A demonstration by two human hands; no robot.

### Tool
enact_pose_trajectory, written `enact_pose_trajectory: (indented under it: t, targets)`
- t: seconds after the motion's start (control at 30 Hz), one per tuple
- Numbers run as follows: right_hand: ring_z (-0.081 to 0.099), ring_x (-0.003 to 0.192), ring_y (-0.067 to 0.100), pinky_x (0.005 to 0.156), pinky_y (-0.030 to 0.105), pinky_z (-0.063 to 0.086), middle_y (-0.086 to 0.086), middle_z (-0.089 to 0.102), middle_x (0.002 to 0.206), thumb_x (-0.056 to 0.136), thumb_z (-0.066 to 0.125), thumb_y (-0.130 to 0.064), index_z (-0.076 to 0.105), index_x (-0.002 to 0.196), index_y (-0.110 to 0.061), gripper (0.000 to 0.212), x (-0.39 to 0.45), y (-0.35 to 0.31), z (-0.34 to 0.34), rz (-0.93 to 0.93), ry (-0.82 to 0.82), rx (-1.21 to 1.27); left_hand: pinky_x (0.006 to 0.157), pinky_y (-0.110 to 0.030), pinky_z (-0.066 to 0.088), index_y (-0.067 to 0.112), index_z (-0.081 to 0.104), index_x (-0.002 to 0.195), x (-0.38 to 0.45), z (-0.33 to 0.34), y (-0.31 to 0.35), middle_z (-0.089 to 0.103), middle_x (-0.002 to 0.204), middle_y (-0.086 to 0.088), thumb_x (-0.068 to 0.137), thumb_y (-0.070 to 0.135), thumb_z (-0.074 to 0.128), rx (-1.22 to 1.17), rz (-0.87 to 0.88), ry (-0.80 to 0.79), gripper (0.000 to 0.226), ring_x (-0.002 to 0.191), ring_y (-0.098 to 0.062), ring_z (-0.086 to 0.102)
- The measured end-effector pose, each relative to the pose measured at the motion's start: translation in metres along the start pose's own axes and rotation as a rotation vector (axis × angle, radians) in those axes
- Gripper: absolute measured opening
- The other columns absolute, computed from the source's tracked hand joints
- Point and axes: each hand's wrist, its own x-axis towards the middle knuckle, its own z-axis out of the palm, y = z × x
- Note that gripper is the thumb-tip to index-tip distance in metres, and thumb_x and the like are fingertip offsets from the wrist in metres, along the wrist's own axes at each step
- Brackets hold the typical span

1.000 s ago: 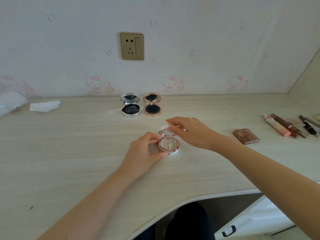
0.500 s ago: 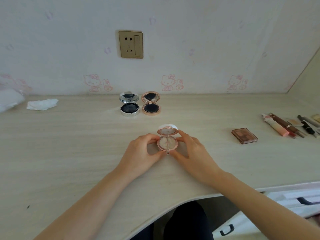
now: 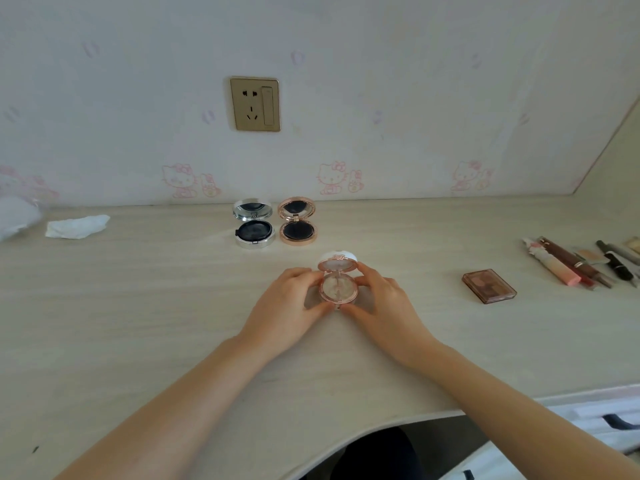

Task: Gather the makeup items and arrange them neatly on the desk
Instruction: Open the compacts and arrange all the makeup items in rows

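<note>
You face a pale wood-grain desk (image 3: pixel 121 306) that meets the rear wall (image 3: pixel 381 81) along a straight joint. The desk's front edge curves inward, forming a cut-out at the seating position. The rear wall carries light wallpaper with faint pink cartoon cat motifs (image 3: pixel 332 178) in a row just above the desktop. A gold-coloured socket plate (image 3: pixel 255 104) with a rocker switch on its right side is mounted on the wall above the desk's middle. At the right, a second wall (image 3: pixel 620 157) meets the rear wall at a corner. Below the desk's right end you see white drawer fronts (image 3: pixel 588 420) with dark handles. Lighting is soft and even, without hard shadows.
</note>
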Motion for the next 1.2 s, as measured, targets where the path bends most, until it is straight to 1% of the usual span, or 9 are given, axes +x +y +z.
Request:
enact_pose_trajectory:
  t: [0.13,0.37,0.7,0.77,0.87,0.93,1.03,1.1,1.2]
  targets:
    - [0.048,0.116,0.020,0.078,0.015,0.028,-0.004,0.062,0.122,0.084,0.070,-0.032,0.041,0.140,-0.022,0.064,0.023,0.010,-0.005,0.017,0.010,0.007,0.093,-0.025,0.041,0.034,0.060,0.123,0.021,0.009,0.001,0.059,0.120,0.009,0.083,0.045,0.066,0.056,-0.004,-0.013,0.042,0.120,-0.006,0.045]
    - [0.044,0.119,0.021,0.085,0.018,0.028,-0.001,0.062,0.124,0.085,0.070,-0.029,0.036,0.144,-0.021,0.068,0.063,0.031,-0.012,0.016,-0.009,0.008,0.089,-0.036,0.048,0.028,0.058,0.122,0.058,0.021,0.003,0.057,0.119,0.005,0.088,0.043,0.060,0.152,0.004,0.019,0.037,0.119,-0.012,0.048]
    - [0.054,0.115,0.020,0.084,0.023,0.036,0.000,0.066,0.115,0.087,0.065,-0.033,0.048,0.135,-0.016,0.054,0.108,0.052,-0.011,0.034,-0.034,0.022,0.084,-0.036,0.048,0.016,0.052,0.128,0.093,0.028,0.002,0.053,0.129,-0.006,0.094,0.033,0.052,0.300,-0.011,0.008,0.038,0.126,-0.016,0.044]
    - [0.052,0.110,0.016,0.082,0.016,0.035,-0.002,0.065,0.112,0.087,0.066,-0.033,0.047,0.136,-0.015,0.055,0.113,0.054,-0.010,0.029,-0.023,0.012,0.088,-0.032,0.044,0.013,0.052,0.125,0.090,0.029,-0.002,0.054,0.128,-0.006,0.092,0.027,0.053,0.335,0.023,0.007,0.036,0.127,-0.016,0.042]
    - [0.048,0.087,0.005,0.072,-0.004,0.033,-0.019,0.057,0.090,0.086,0.067,-0.029,0.050,0.134,-0.015,0.053,0.119,0.053,-0.008,0.030,0.009,0.023,0.098,-0.022,0.030,0.012,0.052,0.129,0.085,0.031,-0.007,0.054,0.133,0.000,0.092,0.022,0.051,0.409,0.157,0.027,0.039,0.128,-0.016,0.039]
    - [0.052,0.082,0.007,0.069,-0.007,0.032,-0.024,0.052,0.083,0.086,0.068,-0.026,0.051,0.132,-0.014,0.051,0.125,0.053,-0.006,0.031,0.011,0.027,0.104,-0.020,0.024,0.011,0.050,0.134,0.084,0.031,-0.009,0.050,0.140,0.001,0.093,0.023,0.050,0.440,0.196,0.034,0.043,0.131,-0.018,0.036]
    - [0.057,0.088,0.016,0.067,-0.004,0.032,-0.012,0.062,0.089,0.086,0.068,-0.024,0.051,0.131,-0.012,0.049,0.133,0.053,-0.005,0.011,-0.006,0.002,0.111,-0.025,0.023,0.012,0.044,0.139,0.088,0.031,-0.012,0.043,0.146,0.002,0.095,0.030,0.047,0.471,0.180,0.021,0.048,0.138,-0.018,0.029]
    - [0.059,0.093,0.023,0.068,0.005,0.032,0.002,0.069,0.098,0.086,0.067,-0.023,0.050,0.131,-0.011,0.050,0.137,0.054,-0.003,-0.010,-0.009,-0.015,0.112,-0.026,0.022,0.014,0.042,0.140,0.092,0.032,-0.015,0.040,0.148,0.003,0.095,0.033,0.045,0.494,0.172,0.010,0.049,0.140,-0.017,0.024]
    - [0.059,0.096,0.028,0.069,0.010,0.030,0.010,0.069,0.103,0.087,0.067,-0.022,0.047,0.135,-0.010,0.054,0.141,0.055,-0.002,-0.026,-0.004,-0.026,0.112,-0.026,0.022,0.014,0.041,0.140,0.095,0.032,-0.016,0.040,0.148,0.002,0.096,0.035,0.044,0.514,0.176,0.004,0.049,0.140,-0.018,0.024]
